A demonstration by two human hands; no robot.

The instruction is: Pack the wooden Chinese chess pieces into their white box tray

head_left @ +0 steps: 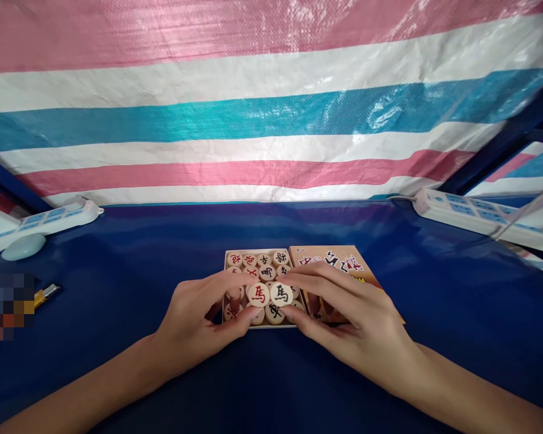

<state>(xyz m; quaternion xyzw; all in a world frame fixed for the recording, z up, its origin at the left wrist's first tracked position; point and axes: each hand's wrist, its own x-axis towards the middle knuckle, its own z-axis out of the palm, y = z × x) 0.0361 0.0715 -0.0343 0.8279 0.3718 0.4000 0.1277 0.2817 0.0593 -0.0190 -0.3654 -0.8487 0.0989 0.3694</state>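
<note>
Between the thumb and fingers of my left hand (208, 307) is a round Chinese chess piece with a red character (259, 294). My right hand (350, 307) pinches a matching piece with a black character (281, 293). The two pieces are side by side, edges touching or almost so, faces toward me. Behind and below them is an open box (225, 259) filled with rows of more pieces, partly hidden by my fingers. To its right lies the printed box lid (344, 256), half covered by my right hand.
Both hands are over a dark blue table (163, 241). Power strips sit at the far left (67, 214) and far right (466, 208). A pale computer mouse (24, 247) and a yellow utility knife (45, 294) lie at left. A striped plastic sheet (253, 114) hangs behind.
</note>
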